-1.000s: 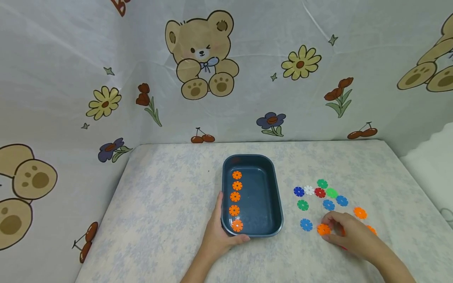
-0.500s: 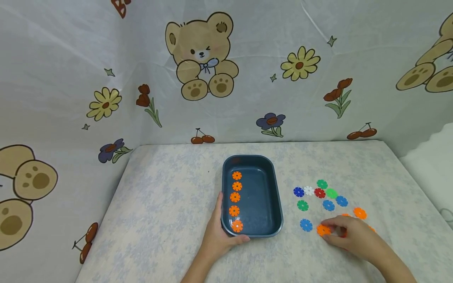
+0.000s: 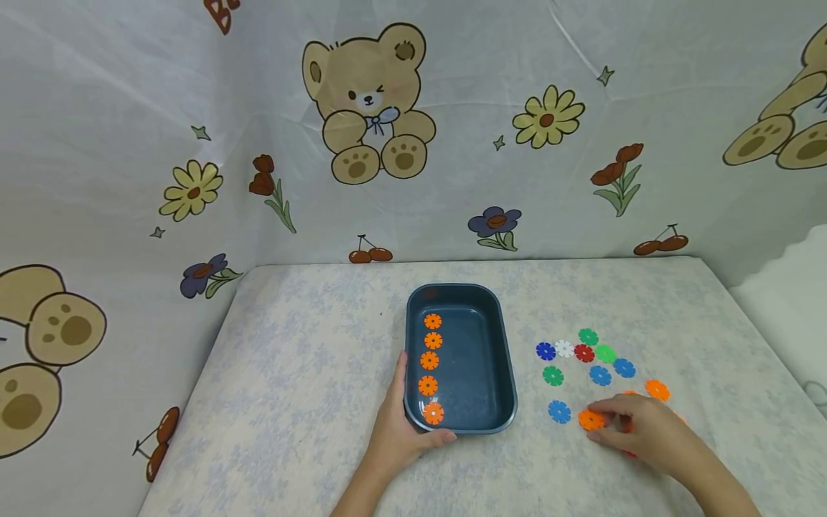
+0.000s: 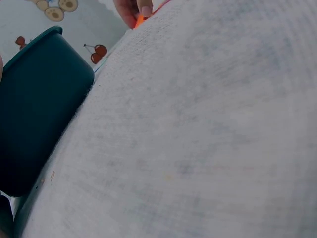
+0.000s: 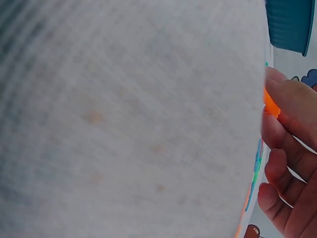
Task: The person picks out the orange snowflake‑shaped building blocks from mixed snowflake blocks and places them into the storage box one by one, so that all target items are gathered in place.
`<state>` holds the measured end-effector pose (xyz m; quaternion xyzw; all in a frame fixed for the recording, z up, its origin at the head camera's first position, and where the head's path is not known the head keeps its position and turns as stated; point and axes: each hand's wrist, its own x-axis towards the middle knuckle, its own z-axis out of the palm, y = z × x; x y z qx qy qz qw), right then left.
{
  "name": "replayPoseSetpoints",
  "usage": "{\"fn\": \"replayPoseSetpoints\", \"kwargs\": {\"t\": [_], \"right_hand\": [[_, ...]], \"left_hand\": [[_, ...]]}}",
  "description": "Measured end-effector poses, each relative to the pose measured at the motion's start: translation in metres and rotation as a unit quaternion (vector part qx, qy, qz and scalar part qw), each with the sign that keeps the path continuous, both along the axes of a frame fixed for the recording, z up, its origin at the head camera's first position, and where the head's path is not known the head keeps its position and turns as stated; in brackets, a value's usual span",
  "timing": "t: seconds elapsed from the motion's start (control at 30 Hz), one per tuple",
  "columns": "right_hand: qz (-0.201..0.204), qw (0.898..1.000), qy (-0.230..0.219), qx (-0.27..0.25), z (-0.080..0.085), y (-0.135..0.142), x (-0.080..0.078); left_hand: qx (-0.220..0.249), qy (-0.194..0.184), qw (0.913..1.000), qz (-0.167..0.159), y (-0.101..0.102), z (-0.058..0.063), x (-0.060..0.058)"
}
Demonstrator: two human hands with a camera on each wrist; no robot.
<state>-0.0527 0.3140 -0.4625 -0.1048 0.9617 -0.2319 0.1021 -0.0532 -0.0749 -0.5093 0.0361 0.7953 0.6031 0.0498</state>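
Note:
My left hand [image 3: 399, 424] holds the near-left corner of a dark blue rectangular tray [image 3: 507, 359], thumb along its front rim and fingers against its left wall. Several orange notched plastic discs [image 3: 429, 360] lie in a column along the tray's left side. To the right, my right hand [image 3: 646, 427] pinches an orange notched disc [image 3: 591, 419] between thumb and index finger, low over the table. The right wrist view shows that orange disc [image 5: 271, 105] between the fingertips, with the other fingers loosely bent. More orange and red discs are partly hidden beneath this hand.
Loose discs lie right of the tray: blue [image 3: 559, 411], green [image 3: 553, 375], white [image 3: 565, 348], red [image 3: 584, 352] and light green [image 3: 606, 352]. An orange disc [image 3: 657, 390] lies beyond the right hand. A printed bear cloth [image 3: 452, 215] rises behind the table.
The right hand's index finger has come down onto the orange disc, and the hand has shifted slightly. The left hand and the tray have stayed in place.

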Motion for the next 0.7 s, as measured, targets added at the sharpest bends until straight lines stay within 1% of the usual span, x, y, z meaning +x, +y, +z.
{"fn": "replayPoseSetpoints", "kwargs": {"t": [0.17,0.27,0.33,0.4,0.53,0.63,0.7], "right_hand": [[-0.009,1.0,-0.021,-0.001,0.002,-0.002,-0.004],[-0.027,0.999,-0.023,-0.007,0.005,-0.005,-0.009],[-0.036,0.999,-0.008,-0.021,0.007,-0.008,-0.015],[-0.042,0.998,0.022,-0.037,0.009,-0.011,-0.022],[-0.025,0.993,0.096,-0.066,0.01,-0.022,-0.04],[-0.02,0.99,0.118,-0.078,0.011,-0.034,-0.057],[-0.02,0.989,0.116,-0.089,0.013,-0.043,-0.068]], "left_hand": [[0.003,-0.002,1.0,0.002,0.0,0.0,0.0],[0.003,0.0,1.0,0.002,0.0,0.0,0.0],[0.002,0.0,1.0,0.001,0.0,0.0,0.0],[0.002,0.001,1.0,0.0,0.0,0.0,0.0],[0.001,0.001,1.0,-0.002,-0.001,0.001,0.0],[0.001,0.001,1.0,-0.002,-0.001,0.001,0.0],[0.002,0.0,1.0,-0.001,-0.001,0.001,0.0]]}}
